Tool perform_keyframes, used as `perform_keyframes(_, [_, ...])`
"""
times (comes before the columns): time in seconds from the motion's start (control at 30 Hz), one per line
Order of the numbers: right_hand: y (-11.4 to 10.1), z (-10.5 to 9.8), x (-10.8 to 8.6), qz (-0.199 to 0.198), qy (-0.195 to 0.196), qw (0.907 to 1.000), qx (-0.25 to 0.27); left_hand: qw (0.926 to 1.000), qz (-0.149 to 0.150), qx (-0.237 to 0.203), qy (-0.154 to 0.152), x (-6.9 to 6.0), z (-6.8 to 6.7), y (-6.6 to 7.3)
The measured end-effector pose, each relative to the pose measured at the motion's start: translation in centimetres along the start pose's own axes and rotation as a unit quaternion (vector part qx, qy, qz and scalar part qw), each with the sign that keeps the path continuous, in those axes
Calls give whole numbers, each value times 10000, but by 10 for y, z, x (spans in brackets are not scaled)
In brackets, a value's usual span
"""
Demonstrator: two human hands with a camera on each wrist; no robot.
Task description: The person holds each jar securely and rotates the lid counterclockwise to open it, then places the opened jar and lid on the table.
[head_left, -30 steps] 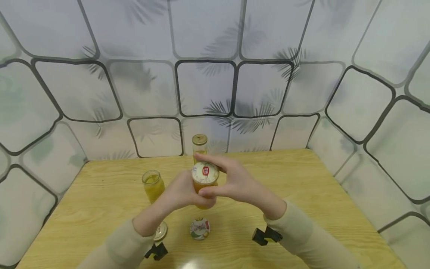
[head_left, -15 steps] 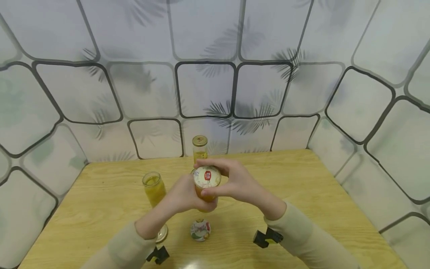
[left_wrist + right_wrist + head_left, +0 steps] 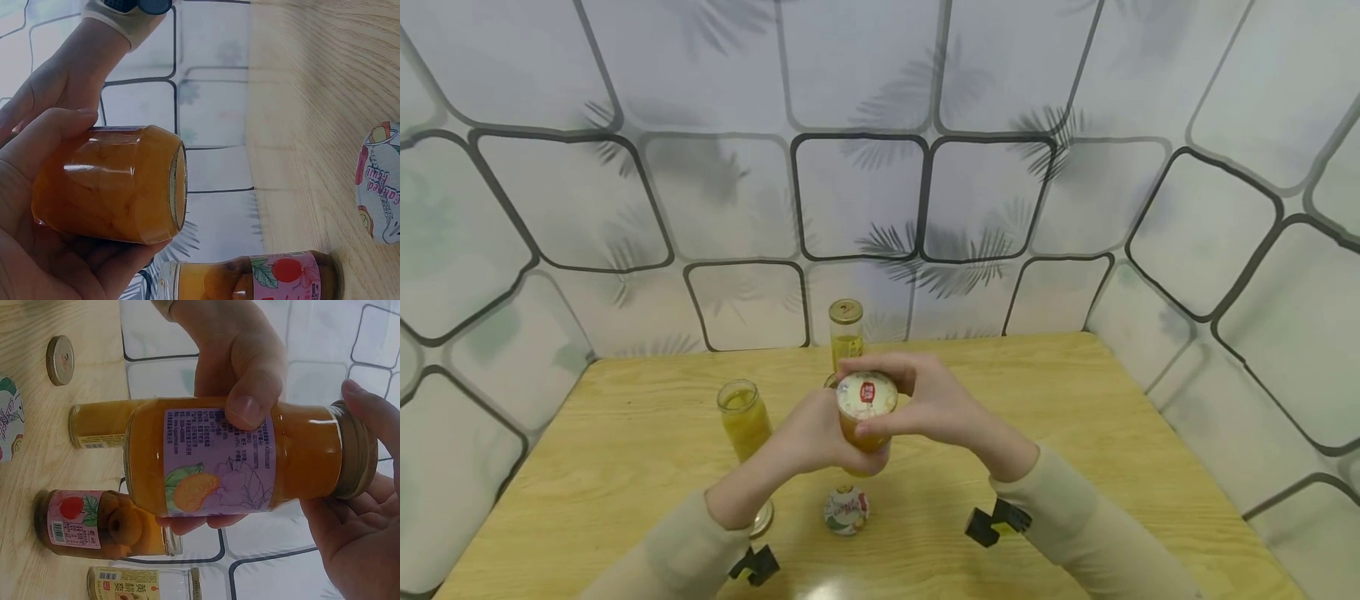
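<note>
My left hand (image 3: 820, 429) grips the body of a glass jar of orange fruit (image 3: 219, 459), held above the table. A purple label with a drawn orange wraps the jar. Its lid (image 3: 867, 394) is on, cream on top with a red mark. My right hand (image 3: 936, 407) holds that lid, thumb on the near side and fingers on the far side. In the right wrist view, the left thumb lies across the label and the right fingers are bent around the lid's rim. The left wrist view shows the jar's base facing the table.
A lidless yellow jar (image 3: 745, 417) stands left. Farther back is a gold-lidded jar (image 3: 847, 332). Between them and me stands a pink-labelled jar (image 3: 81, 522) with an uncovered mouth. A gold lid (image 3: 762, 518) and a printed round lid (image 3: 846, 510) lie near the front; patterned walls enclose the table.
Both hands and the orange fruit jar have shifted slightly right and toward me. The right hand keeps its hold on the lid; the other jars and loose lids have not moved.
</note>
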State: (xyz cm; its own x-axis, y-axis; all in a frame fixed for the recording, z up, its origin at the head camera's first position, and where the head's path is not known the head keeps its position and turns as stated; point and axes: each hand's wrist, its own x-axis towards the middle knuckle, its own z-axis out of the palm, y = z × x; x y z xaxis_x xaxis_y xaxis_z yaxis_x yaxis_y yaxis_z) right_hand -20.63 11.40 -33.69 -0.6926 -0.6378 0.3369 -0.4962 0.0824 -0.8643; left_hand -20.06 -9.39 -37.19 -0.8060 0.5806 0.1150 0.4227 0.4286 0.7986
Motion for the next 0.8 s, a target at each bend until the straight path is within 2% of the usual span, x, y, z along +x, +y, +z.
perform_keyframes(0.23, [4,-3,3,39,-207,9993,312,9999,93,-70,-47,1,-1,-2])
perform_keyframes(0.37, [7,-6,3,27,-295,9989,364,9996,143,-84,-210,3,-2,-4])
perform_keyframes(0.47, [8,-9,3,-103,-455,9981,396,9986,222,-216,-434,4,-3,-6])
perform_keyframes(0.6, [13,-12,3,-356,-810,9941,633,9949,493,-529,-707,5,-2,-6])
perform_keyframes(0.73, [17,-15,2,-469,-980,9906,828,9933,663,-596,-729,9,1,-6])
perform_keyframes(0.8, [19,-17,2,-504,-996,9902,837,9941,623,-568,-687,10,2,-6])
